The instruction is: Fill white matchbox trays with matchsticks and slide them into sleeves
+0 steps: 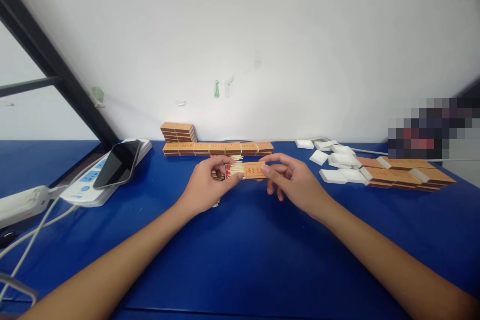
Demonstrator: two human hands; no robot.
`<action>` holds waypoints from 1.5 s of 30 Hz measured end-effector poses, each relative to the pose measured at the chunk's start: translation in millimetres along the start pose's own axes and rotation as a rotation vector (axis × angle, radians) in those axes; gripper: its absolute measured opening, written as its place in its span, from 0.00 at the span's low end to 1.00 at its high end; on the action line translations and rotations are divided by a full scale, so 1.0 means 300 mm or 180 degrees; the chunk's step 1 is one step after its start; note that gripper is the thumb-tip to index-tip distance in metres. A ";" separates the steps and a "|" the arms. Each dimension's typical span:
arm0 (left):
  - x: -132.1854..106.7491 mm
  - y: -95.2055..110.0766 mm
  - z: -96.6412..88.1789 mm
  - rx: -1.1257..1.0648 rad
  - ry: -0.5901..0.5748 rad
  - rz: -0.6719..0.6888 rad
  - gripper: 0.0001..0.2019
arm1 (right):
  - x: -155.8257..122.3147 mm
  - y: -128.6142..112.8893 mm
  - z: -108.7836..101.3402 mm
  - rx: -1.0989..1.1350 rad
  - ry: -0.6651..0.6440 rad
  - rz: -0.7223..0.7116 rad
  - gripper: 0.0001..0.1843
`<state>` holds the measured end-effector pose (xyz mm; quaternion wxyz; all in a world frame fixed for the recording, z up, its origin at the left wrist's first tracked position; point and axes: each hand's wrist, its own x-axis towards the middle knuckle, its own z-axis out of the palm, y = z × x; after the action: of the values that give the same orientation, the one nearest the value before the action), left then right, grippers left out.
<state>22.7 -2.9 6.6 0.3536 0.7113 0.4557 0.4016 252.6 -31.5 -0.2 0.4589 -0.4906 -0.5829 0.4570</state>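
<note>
Between my two hands is a matchbox with an orange printed sleeve. Its tray is partly out on the left, showing matches with red heads. My left hand is closed on the tray end, its thumb over the matchsticks. At the right end, my right hand pinches the sleeve between thumb and fingers. Loose matches lie on the table behind and below my left hand, mostly hidden by it.
A row of matchboxes runs along the wall, with a stack of matchboxes behind its left end. White trays and orange sleeves lie at right. A phone rests on a power strip at left, near white cables.
</note>
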 end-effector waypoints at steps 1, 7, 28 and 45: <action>0.002 -0.001 0.000 -0.0087 -0.0026 -0.0036 0.19 | 0.000 0.001 -0.001 0.0001 -0.0019 0.0002 0.24; 0.009 -0.001 0.000 -0.0838 -0.0287 -0.0252 0.20 | -0.007 0.003 0.000 0.0134 -0.0148 -0.0004 0.25; 0.006 0.008 -0.033 -0.0397 -0.0693 0.0298 0.26 | -0.023 -0.002 0.006 0.0287 0.0314 -0.0367 0.31; -0.015 0.026 -0.009 -0.0810 -0.0895 0.0430 0.35 | -0.074 -0.024 0.084 0.0807 -0.0544 -0.0034 0.30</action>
<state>21.8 -9.5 13.5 0.4730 0.7389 0.2987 0.3755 228.9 -56.2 0.9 0.4684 -0.3849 -0.5601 0.5646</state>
